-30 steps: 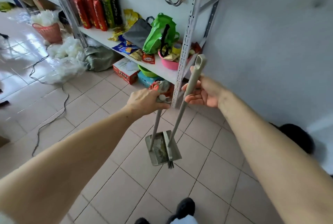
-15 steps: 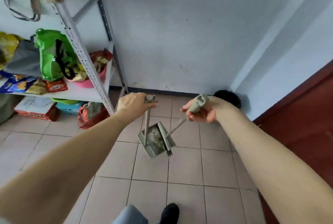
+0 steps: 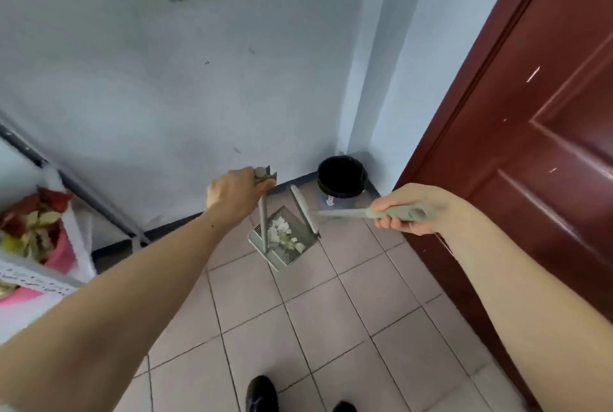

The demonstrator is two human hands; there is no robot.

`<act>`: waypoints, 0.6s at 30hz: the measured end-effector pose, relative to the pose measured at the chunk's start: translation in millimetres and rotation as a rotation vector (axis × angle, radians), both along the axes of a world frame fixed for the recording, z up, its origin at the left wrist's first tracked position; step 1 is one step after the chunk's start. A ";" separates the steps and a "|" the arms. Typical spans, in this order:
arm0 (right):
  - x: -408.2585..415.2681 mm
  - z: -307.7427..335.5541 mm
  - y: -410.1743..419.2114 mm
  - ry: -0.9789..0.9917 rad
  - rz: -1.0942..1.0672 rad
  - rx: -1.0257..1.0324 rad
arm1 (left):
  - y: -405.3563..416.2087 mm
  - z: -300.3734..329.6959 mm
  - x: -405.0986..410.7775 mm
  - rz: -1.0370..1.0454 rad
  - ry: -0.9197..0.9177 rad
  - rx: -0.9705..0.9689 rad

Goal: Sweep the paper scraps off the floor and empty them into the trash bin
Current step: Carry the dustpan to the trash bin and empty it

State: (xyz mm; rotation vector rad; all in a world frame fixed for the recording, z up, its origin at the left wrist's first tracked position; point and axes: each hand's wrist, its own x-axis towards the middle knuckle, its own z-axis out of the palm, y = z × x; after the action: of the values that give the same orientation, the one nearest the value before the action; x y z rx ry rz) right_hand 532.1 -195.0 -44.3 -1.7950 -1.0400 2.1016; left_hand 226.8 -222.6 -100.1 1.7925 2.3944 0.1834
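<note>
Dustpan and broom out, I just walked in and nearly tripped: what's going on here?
A person is carrying swept-up scraps to the bin. The left hand grips the top of the dustpan handle, and the pan hangs above the tiled floor with white paper scraps in it. The right hand grips the broom, its head beside the pan. The black trash bin stands in the corner just beyond, by the red door. Nothing is tipped in yet.

Storeroom corner: tiled floor [image 3: 331,328], metal shelving [image 3: 99,209], wooden door [image 3: 530,146].
</note>
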 end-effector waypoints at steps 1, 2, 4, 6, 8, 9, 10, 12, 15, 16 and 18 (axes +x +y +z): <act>3.8 -1.9 1.5 0.006 -0.030 0.012 | 13.0 3.6 1.0 -0.030 0.021 0.009; 7.4 -4.3 3.5 0.000 -0.049 0.024 | 27.5 6.8 2.8 -0.066 0.043 0.021; 12.2 -6.3 1.8 -0.031 -0.054 0.041 | 47.9 11.9 5.3 -0.126 0.077 0.052; 19.5 -10.2 2.5 -0.032 -0.102 0.072 | 68.8 14.8 9.1 -0.181 0.105 0.086; 28.2 -16.2 6.1 -0.037 -0.170 0.122 | 89.4 17.9 16.2 -0.222 0.135 0.116; 33.2 -18.9 9.8 -0.038 -0.206 0.139 | 100.3 19.5 22.3 -0.239 0.143 0.129; 37.8 -20.7 14.6 -0.035 -0.241 0.150 | 110.9 20.8 28.5 -0.254 0.152 0.139; 46.8 -22.3 26.7 -0.028 -0.281 0.164 | 130.8 22.9 43.2 -0.276 0.170 0.157; 62.0 -25.1 43.6 -0.036 -0.298 0.175 | 156.0 24.2 66.3 -0.335 0.215 0.167; 68.6 -28.9 49.8 -0.037 -0.306 0.183 | 164.6 23.5 74.3 -0.358 0.243 0.171; 81.0 -36.3 60.5 -0.047 -0.311 0.201 | 178.2 22.2 88.8 -0.410 0.307 0.174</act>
State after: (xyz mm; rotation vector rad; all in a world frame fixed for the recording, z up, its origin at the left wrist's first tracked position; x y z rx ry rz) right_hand 613.1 -134.6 -80.6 -1.7822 -0.8803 1.7181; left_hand 315.6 -44.4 -78.0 2.5080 2.1772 0.0741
